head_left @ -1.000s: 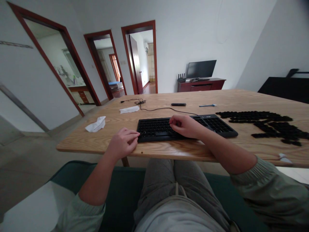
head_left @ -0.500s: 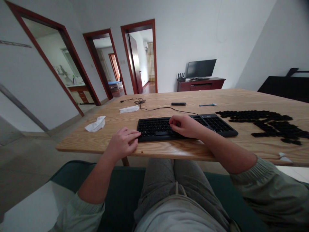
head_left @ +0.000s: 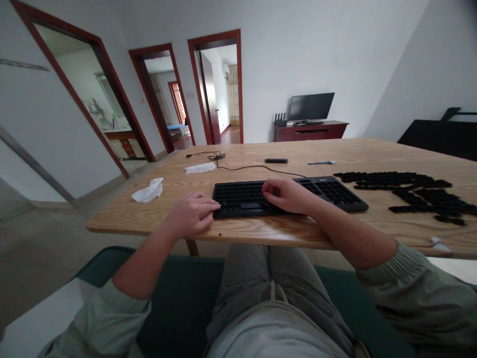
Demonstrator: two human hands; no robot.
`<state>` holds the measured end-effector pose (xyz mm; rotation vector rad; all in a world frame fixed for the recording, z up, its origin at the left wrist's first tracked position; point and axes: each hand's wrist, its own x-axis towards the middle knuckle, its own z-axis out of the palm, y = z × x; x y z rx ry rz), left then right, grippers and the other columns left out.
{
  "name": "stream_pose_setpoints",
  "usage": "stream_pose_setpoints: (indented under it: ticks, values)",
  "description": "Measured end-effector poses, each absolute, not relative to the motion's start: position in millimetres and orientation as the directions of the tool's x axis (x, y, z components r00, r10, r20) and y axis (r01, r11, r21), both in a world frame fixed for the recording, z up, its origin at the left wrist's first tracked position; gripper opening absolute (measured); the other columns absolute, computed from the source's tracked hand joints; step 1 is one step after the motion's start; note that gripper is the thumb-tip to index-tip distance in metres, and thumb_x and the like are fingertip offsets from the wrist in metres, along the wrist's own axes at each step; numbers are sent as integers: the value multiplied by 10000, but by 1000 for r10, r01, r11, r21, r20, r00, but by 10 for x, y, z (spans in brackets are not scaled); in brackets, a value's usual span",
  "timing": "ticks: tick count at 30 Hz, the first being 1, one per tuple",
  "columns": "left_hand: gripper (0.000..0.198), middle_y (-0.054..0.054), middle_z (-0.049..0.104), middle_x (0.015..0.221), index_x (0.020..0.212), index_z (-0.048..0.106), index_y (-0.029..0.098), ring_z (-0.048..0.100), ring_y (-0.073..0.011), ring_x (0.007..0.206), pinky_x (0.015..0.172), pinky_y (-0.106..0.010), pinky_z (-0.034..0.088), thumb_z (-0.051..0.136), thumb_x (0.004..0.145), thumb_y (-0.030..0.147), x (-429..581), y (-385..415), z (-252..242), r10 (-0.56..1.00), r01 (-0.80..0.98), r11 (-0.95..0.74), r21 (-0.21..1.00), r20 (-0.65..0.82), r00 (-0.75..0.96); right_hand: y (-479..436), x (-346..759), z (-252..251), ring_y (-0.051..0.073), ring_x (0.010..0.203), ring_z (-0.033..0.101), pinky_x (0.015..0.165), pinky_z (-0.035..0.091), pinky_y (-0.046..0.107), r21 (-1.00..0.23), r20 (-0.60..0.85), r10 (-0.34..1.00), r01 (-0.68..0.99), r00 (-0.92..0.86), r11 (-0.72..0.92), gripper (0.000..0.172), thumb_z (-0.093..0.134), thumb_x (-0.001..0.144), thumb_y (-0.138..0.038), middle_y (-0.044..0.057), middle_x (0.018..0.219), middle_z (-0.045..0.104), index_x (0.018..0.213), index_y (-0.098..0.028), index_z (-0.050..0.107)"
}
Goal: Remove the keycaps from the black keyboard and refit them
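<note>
A black keyboard [head_left: 244, 213] lies near the table's front edge, its key bed dark with small pale marks. My left hand [head_left: 192, 214] is at its left end, index finger stretched over the front left corner and the other fingers curled against the edge. Over the middle of the key bed rests my right hand [head_left: 286, 195], fingers curled in a pinch; whatever they hold, if anything, is hidden. Rows of small black pieces that look like keycaps [head_left: 434, 199] lie to the right of the keyboard.
On the wooden table [head_left: 149, 219] lie two crumpled white tissues [head_left: 148, 191] [head_left: 200, 168], a coiled cable [head_left: 216, 156], a dark narrow object [head_left: 276, 160] and a blue-handled brush [head_left: 321, 162]. A small white scrap [head_left: 440, 244] sits near the front right edge.
My left forearm and elbow have swung slightly outward to the left, and the left fingers have shifted a little on the keyboard's corner. My right hand stays in nearly the same place.
</note>
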<state>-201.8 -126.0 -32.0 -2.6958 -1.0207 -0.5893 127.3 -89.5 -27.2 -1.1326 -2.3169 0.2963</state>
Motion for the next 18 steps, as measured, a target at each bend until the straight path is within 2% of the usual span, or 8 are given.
stream_pose_setpoints:
  ticks: [5,12,14,18]
  values:
    - [380,-63,743,1141,1171,730,214,632,-217,897,854,-397,519,507,865,203,-2087,-1246,-399,580,676,-734,-59,462,670,-899,1266,-275,131,599,516,595,367,262,-417,367,783,664,-502,621,87,558,816,-237,-2,685,611,868,-196,615]
    - [350,-72,743,1110,1136,740,223,630,-241,931,870,-421,505,530,856,213,-2010,-1290,-377,569,685,-707,-174,436,697,-900,1259,-270,133,597,513,598,366,267,-418,362,785,665,-503,619,97,559,818,-239,1,688,617,877,-194,621]
    - [309,-77,743,1096,1086,754,218,645,-231,943,880,-405,509,533,871,230,-1987,-1289,-397,561,685,-718,-128,475,677,-902,1259,-268,133,599,512,598,363,267,-413,363,785,669,-502,618,96,560,817,-238,2,690,617,877,-194,621]
    - [256,-64,763,1012,996,768,208,683,-199,928,870,-345,530,562,904,329,-1967,-1235,-435,653,712,-691,126,532,539,-906,1258,-266,131,600,511,597,362,265,-413,351,787,671,-507,616,98,559,816,-238,2,692,615,876,-193,624]
